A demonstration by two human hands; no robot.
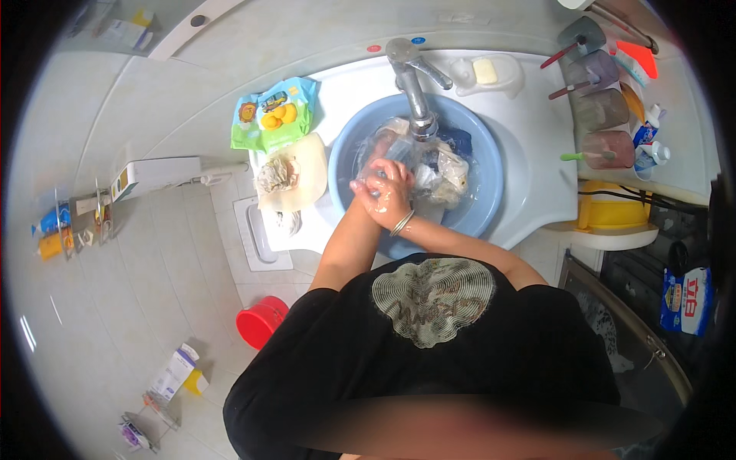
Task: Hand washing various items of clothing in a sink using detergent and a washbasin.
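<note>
A light-blue plastic basin (pixel 493 190) stands in the white washbasin, under the chrome faucet (pixel 423 123). Wet cloths lie in its water: a pale one (pixel 452 169) and a dark blue one (pixel 456 140). My left hand (pixel 389 144) is down in the water at the basin's left side, blurred by splashes, beside pale cloth; its grip is unclear. Across my left wrist lies my wet right hand (pixel 388 192), fingers curled, with bangles on its wrist. Whether it grips the wrist cannot be told.
A wipes pack (pixel 275 115) and a cream plastic tray (pixel 313 172) with crumpled cloth (pixel 276 175) are on the left. Soap (pixel 485 72) rests in a white dish behind. Tumblers with toothbrushes, including a pink tumbler (pixel 612 150), line the right. A red bucket (pixel 261 322) stands lower left.
</note>
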